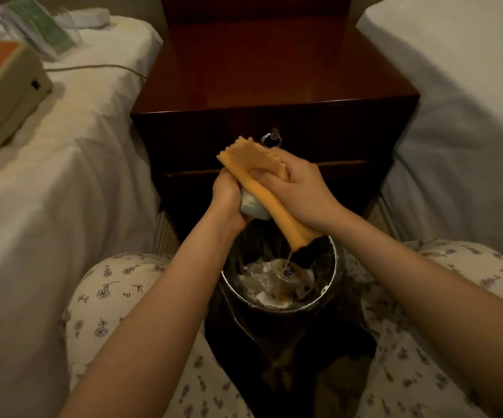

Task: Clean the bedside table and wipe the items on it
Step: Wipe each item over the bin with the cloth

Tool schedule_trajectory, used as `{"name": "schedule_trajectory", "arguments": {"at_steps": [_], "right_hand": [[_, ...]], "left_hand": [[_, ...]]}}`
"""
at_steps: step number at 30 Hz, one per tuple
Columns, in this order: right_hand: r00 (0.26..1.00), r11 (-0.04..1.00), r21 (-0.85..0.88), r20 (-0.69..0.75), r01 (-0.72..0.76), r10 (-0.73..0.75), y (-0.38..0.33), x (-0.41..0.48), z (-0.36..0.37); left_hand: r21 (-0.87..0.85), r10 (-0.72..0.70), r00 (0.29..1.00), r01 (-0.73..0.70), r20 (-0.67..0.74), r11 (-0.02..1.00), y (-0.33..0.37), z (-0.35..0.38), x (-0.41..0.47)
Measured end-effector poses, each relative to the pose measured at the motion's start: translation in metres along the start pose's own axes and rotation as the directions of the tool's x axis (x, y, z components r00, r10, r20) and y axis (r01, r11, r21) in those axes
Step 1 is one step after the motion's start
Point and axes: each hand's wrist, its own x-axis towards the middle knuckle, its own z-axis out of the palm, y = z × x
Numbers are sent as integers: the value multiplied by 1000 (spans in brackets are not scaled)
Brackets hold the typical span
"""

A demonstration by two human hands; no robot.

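My left hand (227, 196) grips a small white object (251, 206), held over the bin. My right hand (297, 191) holds an orange cloth (262, 182) against that object, thumb on top of the cloth. The cloth's lower end hangs down and a thin stream of liquid falls from it into the bin. The dark wooden bedside table (262, 70) stands straight ahead between two beds, its top bare and glossy, with a ring-pull drawer (271, 140) just behind my hands.
A round metal bin (333, 297) with paper and a plastic cup stands on the floor between my knees. On the left bed (63, 176) lie a beige box (0, 95) with a cord, a green packet (43, 25) and a white item. The right bed (470, 116) is white.
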Motion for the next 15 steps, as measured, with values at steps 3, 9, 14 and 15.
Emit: {"name": "schedule_trajectory", "arguments": {"at_steps": [3,9,14,15], "right_hand": [[993,996,-22,-85,-87,85,7,5,-2],[997,995,86,-62,44,-39,-1,-2,3],[987,998,2,-145,-64,63,10,8,-5],[983,996,-64,-177,-67,55,11,11,-9]], "left_hand": [[-105,-15,1000,12,-25,994,0,-2,3],[-109,-19,999,16,-32,994,4,-5,3],[-39,-135,989,138,63,990,0,0,-3],[-28,-166,981,169,98,985,-1,2,-6]]}}
